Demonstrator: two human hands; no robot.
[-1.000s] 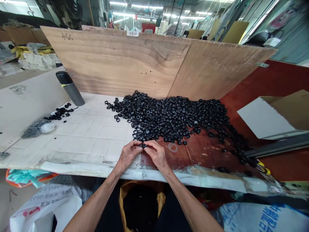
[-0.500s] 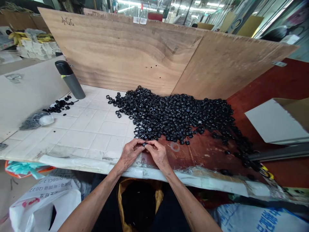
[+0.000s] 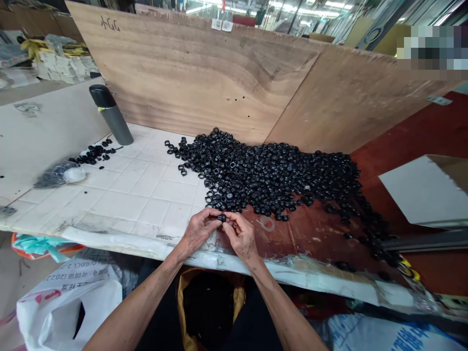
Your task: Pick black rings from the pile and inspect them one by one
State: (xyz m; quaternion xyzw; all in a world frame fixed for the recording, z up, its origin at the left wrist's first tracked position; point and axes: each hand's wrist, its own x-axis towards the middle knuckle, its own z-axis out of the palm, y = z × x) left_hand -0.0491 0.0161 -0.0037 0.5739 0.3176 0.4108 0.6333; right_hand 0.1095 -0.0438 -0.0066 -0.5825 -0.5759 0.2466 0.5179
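Between the fingertips of both hands is a small black ring-like plastic part (image 3: pixel 221 218). My left hand (image 3: pixel 199 230) pinches it from the left. My right hand (image 3: pixel 241 234) has its thumb and fingers closed at the part's right side; whether they grip it firmly is hard to see. Both hands are over the front of the table, just in front of a large pile of similar black parts (image 3: pixel 270 175). A pale flat ring (image 3: pixel 267 224) lies on the reddish-brown surface to the right of my right hand.
A grey bottle with a black cap (image 3: pixel 116 119) stands back left. Near it are loose black pieces (image 3: pixel 95 154) and a clear bag of dark pieces (image 3: pixel 54 174). A wooden board (image 3: pixel 190 73) walls the back. A white box (image 3: pixel 420 192) sits right. Below the edge hangs an open yellow-rimmed bag (image 3: pixel 182 312).
The black part between my fingertips shows more now, as my right fingers have shifted slightly rightward. The camera view has tilted a little.
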